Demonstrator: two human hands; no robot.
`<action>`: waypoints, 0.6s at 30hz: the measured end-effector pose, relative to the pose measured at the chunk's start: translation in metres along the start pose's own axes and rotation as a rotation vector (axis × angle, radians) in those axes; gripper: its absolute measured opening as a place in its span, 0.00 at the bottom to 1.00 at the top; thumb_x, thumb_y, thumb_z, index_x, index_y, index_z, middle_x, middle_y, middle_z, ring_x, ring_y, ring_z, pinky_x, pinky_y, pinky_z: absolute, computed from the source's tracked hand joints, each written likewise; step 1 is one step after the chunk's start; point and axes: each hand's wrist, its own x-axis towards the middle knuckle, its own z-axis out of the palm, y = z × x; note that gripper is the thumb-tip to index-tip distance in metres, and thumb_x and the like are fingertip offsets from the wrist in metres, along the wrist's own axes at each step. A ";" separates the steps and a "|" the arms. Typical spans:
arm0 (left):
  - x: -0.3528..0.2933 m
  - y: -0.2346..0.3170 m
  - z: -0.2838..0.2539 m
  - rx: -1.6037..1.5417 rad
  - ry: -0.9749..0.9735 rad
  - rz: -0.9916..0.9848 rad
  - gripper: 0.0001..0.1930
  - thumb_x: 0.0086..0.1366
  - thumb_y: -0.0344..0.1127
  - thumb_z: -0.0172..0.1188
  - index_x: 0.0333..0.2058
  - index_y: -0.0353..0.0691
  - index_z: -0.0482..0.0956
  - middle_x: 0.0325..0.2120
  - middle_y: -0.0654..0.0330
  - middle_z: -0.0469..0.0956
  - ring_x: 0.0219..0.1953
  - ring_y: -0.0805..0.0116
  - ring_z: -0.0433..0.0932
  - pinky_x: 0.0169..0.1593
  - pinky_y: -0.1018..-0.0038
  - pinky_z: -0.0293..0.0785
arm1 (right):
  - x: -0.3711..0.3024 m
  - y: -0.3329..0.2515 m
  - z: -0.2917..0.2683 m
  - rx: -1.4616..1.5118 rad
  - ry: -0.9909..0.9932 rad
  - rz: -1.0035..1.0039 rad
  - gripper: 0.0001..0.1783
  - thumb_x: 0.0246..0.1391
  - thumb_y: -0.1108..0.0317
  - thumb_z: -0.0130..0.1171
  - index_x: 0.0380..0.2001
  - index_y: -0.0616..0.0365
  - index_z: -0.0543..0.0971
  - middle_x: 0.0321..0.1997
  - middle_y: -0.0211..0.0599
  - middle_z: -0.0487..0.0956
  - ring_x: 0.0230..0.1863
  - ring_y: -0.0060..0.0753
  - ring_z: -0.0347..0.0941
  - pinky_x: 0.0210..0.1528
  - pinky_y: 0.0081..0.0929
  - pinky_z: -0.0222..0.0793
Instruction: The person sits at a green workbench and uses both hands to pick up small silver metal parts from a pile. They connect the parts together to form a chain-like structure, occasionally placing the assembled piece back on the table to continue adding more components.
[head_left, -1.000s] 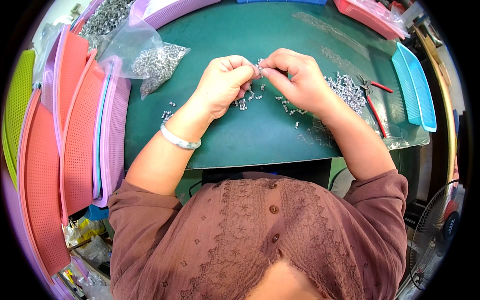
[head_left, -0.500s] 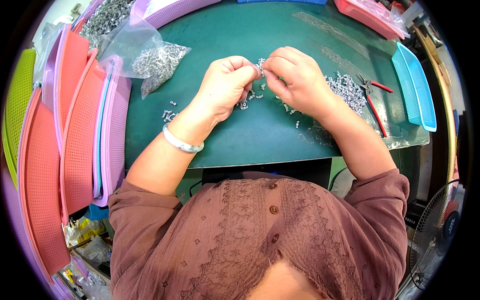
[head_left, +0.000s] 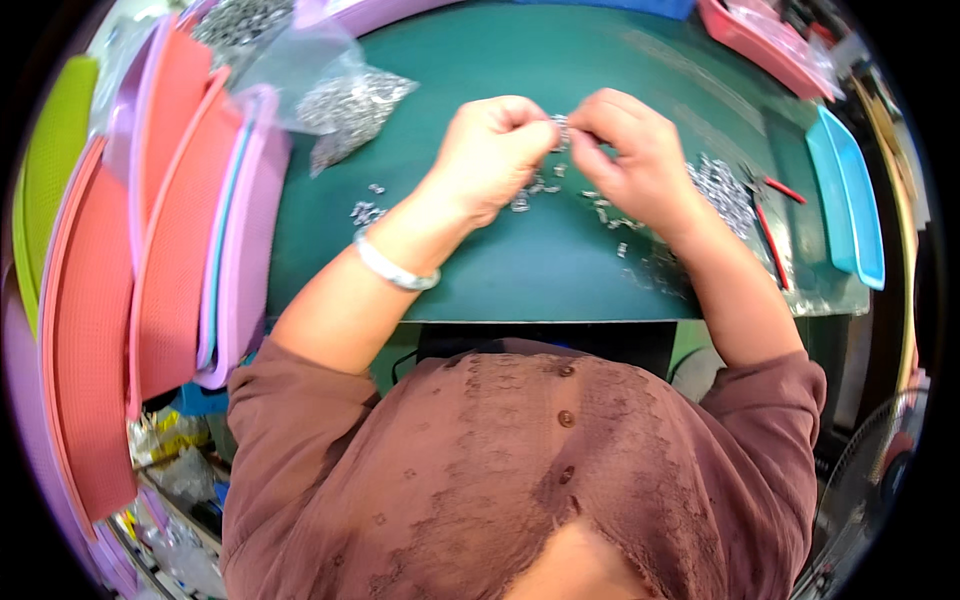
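Above the green table, my left hand [head_left: 492,158] and my right hand [head_left: 632,150] meet fingertip to fingertip. Both are pinched on a small silvery metal part [head_left: 560,122]; its exact shape is blurred and partly covered by the fingers. Below the left fingers lie a few loose metal pieces [head_left: 520,202], and more pieces [head_left: 600,205] are scattered under the right hand. Beside my right wrist is a heap of the same small metal parts [head_left: 724,195]. A white bangle [head_left: 392,266] circles my left wrist.
Red-handled pliers [head_left: 768,235] lie right of the heap, near a blue plastic basket [head_left: 838,200]. A clear bag of small metal parts [head_left: 350,110] rests at back left. Stacked pink and purple baskets [head_left: 180,240] line the left side. A fan [head_left: 860,490] stands at lower right.
The whole view has shifted, so the table and baskets appear farther right. My hands stay together at the small metal part, with only slight finger movement.
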 end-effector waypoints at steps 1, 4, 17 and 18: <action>0.001 0.000 0.002 0.005 0.004 0.005 0.04 0.54 0.28 0.56 0.21 0.37 0.74 0.14 0.68 0.69 0.15 0.82 0.63 0.18 0.86 0.56 | 0.001 -0.001 -0.002 -0.085 -0.003 -0.067 0.05 0.38 0.75 0.57 0.22 0.60 0.71 0.24 0.37 0.71 0.27 0.42 0.68 0.29 0.32 0.66; 0.000 0.002 0.002 -0.016 0.020 -0.022 0.04 0.54 0.28 0.55 0.22 0.37 0.74 0.15 0.68 0.70 0.15 0.83 0.63 0.18 0.86 0.58 | 0.005 -0.004 -0.002 -0.174 -0.015 -0.143 0.05 0.37 0.76 0.57 0.22 0.61 0.72 0.25 0.37 0.72 0.28 0.41 0.69 0.29 0.31 0.66; 0.000 0.003 -0.002 0.005 0.014 0.056 0.04 0.54 0.28 0.55 0.22 0.36 0.74 0.15 0.68 0.70 0.15 0.83 0.63 0.18 0.86 0.58 | 0.007 -0.008 0.000 -0.135 0.009 -0.117 0.06 0.36 0.78 0.57 0.23 0.61 0.73 0.25 0.38 0.72 0.27 0.40 0.69 0.28 0.30 0.66; -0.001 0.002 -0.002 0.008 0.024 0.063 0.03 0.53 0.28 0.55 0.22 0.36 0.74 0.15 0.68 0.70 0.15 0.83 0.63 0.18 0.86 0.58 | 0.007 -0.008 0.001 -0.142 0.003 -0.127 0.07 0.36 0.79 0.57 0.23 0.61 0.73 0.25 0.37 0.72 0.27 0.40 0.69 0.28 0.30 0.66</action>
